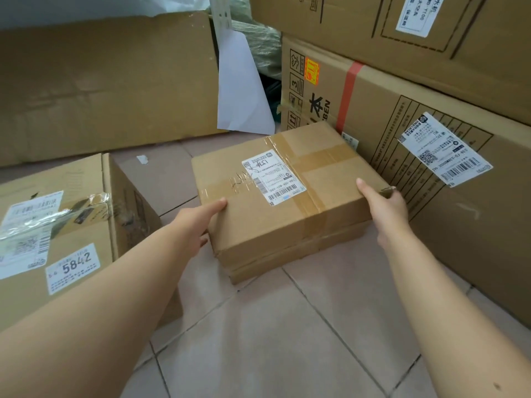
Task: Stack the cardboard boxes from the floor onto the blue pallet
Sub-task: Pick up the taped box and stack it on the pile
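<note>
Taped cardboard box with white shipping label lies atop second flat box on tiled floor. Left hand grips near left corner, thumb on top, fingers curled under side. Right hand clasps right edge. Larger cartons around: labelled box left, big printed carton just right.

Head view, close and steep
It looks forward and down past both forearms onto the tiled floor, boxes near.
</note>
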